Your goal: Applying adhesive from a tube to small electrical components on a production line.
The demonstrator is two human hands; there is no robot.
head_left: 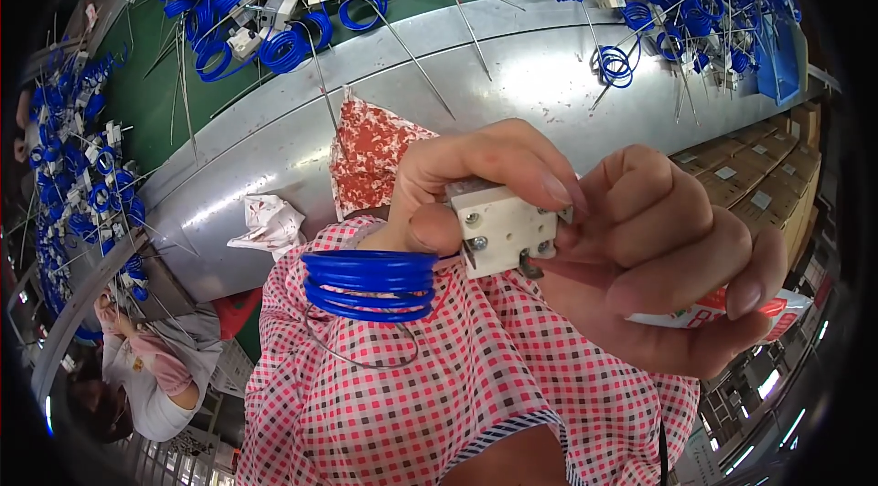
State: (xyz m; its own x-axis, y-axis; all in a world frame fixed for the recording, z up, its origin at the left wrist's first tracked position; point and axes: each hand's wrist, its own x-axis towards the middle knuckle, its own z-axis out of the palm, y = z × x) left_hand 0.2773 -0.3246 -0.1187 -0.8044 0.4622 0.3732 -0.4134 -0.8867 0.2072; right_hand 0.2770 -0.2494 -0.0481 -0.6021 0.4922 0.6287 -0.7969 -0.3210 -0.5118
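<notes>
My left hand [476,180] pinches a small cream plastic block [501,228] with metal screws and tabs, held close to the camera. A coil of blue tubing [370,283] with a thin wire loop hangs from the block at its left. My right hand [668,257] touches the block's right side with its fingertips and also grips a white tube with red print [732,308] in its curled fingers. Both hands are raised above my lap, over red-and-white checked cloth [439,385].
A curved metal table edge [274,148] runs across the middle. Beyond it, a green surface [155,74] holds several blue coils with cream blocks [274,38] and long thin metal rods. Cardboard boxes [759,166] lie at right. Another person [146,367] sits at lower left.
</notes>
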